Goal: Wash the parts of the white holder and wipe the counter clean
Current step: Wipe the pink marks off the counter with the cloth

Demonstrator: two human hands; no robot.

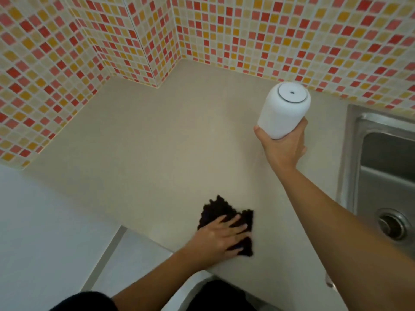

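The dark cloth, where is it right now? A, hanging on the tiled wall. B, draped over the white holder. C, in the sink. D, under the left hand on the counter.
D: the left hand lies flat on the dark cloth on the counter; the right hand holds the white holder.

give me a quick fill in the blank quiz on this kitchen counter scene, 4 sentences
1. The holder in the right hand is ____ in colour.
2. The left hand presses the dark cloth on the counter near its ____ edge.
3. The steel sink lies to the holder's ____.
4. The wall is covered in small coloured ____.
Missing words: white; front; right; tiles.
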